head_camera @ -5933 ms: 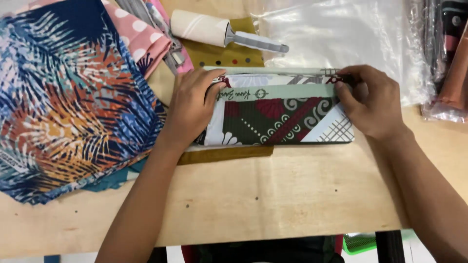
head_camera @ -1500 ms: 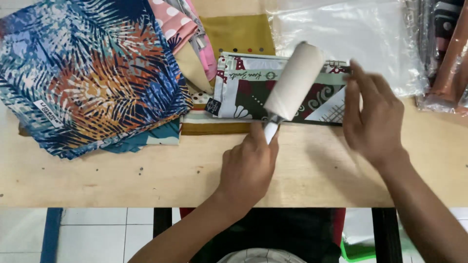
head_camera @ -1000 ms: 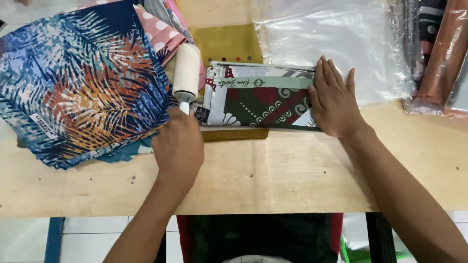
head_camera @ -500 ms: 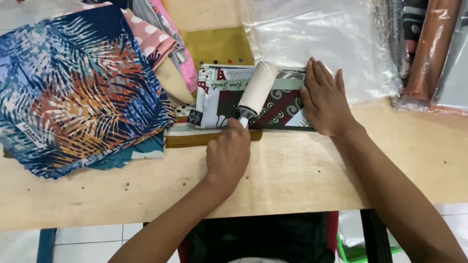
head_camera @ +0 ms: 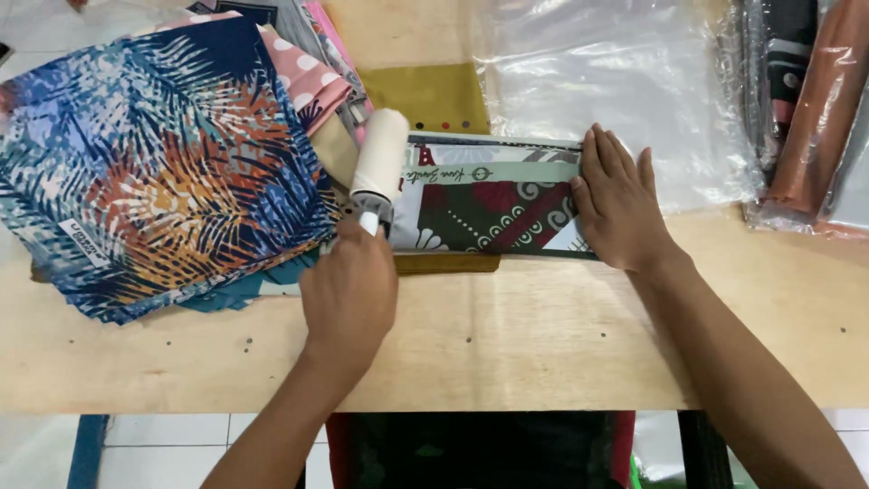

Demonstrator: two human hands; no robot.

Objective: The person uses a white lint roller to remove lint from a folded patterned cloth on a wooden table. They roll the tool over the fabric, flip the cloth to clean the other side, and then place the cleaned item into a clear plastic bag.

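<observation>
Our left hand point(head_camera: 348, 294) is closed around the handle of the lint roller point(head_camera: 380, 167); its white roll sits just beyond the grip, at the folded cloth's point(head_camera: 493, 195) left end. Our right hand point(head_camera: 620, 199) lies flat, fingers spread, holding nothing, pressing the cloth's right end on the table point(head_camera: 507, 335).

left hand point(head_camera: 348, 294) — fisted, seemingly gripping | right hand point(head_camera: 620, 204) — flat, palm-down

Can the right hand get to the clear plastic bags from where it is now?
Probably yes. The right hand lies flat on the folded patterned fabric, and the clear plastic bags lie just beyond its fingertips on the table, with nothing between them. It holds nothing.
</observation>
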